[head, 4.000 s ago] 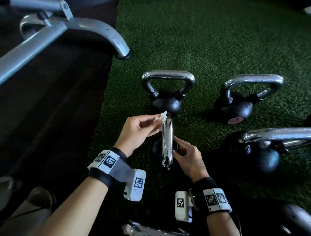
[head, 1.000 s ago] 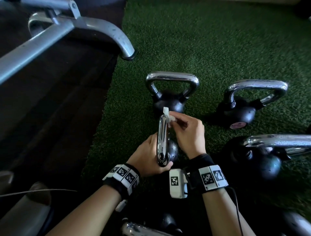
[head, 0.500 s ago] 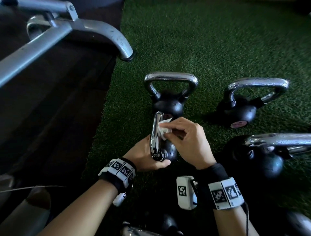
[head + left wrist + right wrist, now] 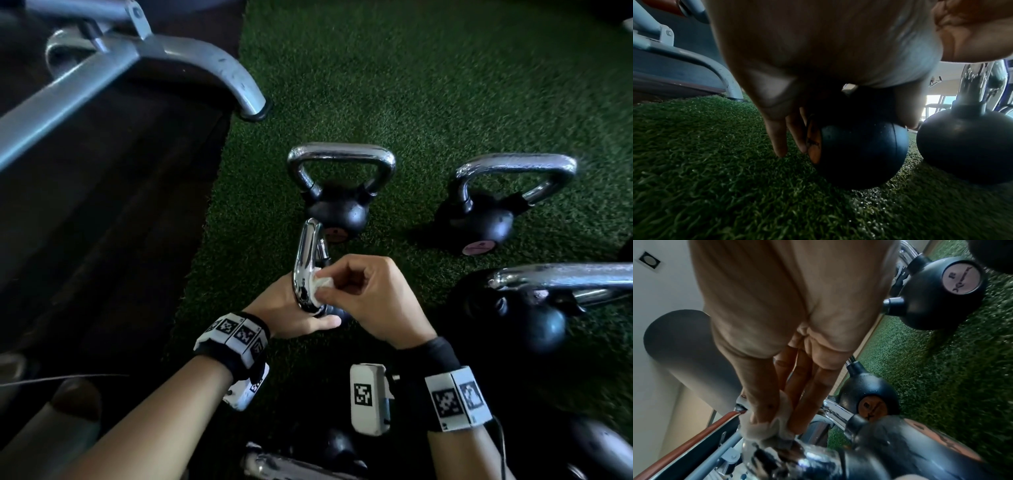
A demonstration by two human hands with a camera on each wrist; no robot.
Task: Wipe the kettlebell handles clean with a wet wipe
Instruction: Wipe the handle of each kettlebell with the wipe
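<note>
Slid down the chrome since half a second earlier: right hand [image 4: 370,301] and wet wipe [image 4: 322,284], from the upper stretch of the handle [image 4: 306,260] to its near, lower bend. Stayed put: left hand [image 4: 291,308], on the near left side of the same small kettlebell [image 4: 861,155].

Stood on green turf [image 4: 445,85] at centre, directly in front of both hands, with the handle's loop seen edge-on and its long axis running from near to far, tilted slightly left. Lay equally close to the handle, one hand on each side, left on the left face, right on the right face. Pinched the bunched wipe between right thumb and curled fingertips and pressed it against the chrome. Curled round the near base of the handle with left thumb showing below; left fingers [image 4: 781,138] hung down beside the ball in the left wrist view.

Hidden by the right hand: most of the ball and the handle's right leg. Blurred by glare in the right wrist view: the exact contact patch of wipe on metal. Cut off at the right and near edges: further kettlebells.
</note>
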